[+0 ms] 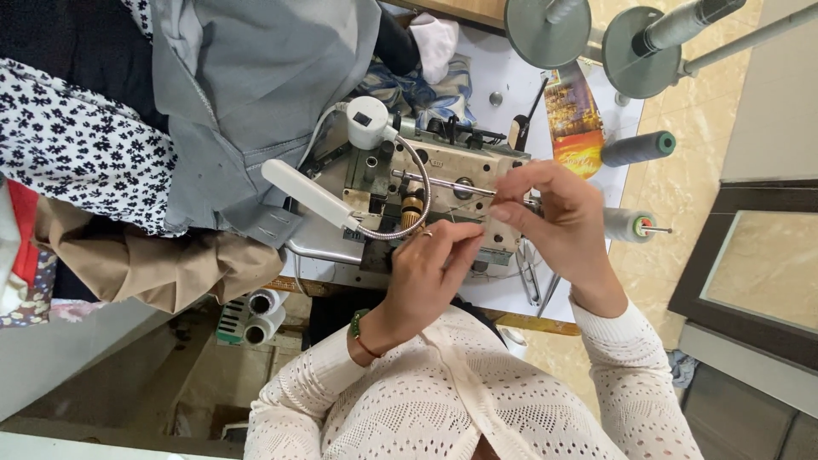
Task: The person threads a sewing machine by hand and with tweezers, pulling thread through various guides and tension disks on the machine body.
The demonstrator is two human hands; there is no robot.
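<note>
White openwork knit sleeves lead to both hands, which meet in front of the sewing machine (443, 183). The left hand (426, 273), with a ring and a beaded bracelet, has thumb and forefinger pinched together. The right hand (554, 217) is pinched the same way, its fingertips almost touching the left's. A fine pale thread (464, 223) seems to be nipped between them, just beside the machine's front plate, though it is too thin to trace with certainty.

A white gooseneck lamp (311, 194) curls round just beside the left hand. Metal snips (530, 277) lie on the table (520, 81) under the right wrist. Two thread cones lie near the right hand, one teal (637, 148) and one pale grey (626, 225). A grey garment (256, 77) is heaped beyond the lamp, with floral cloth (77, 145) and tan cloth (162, 264) further out.

As I judge it, the thread could slip or fray if the pinch loosens or the pull turns sharp. Fingers this close to the guides could snag. The lamp neck crowds the left hand, so a knock might jog the line free.
</note>
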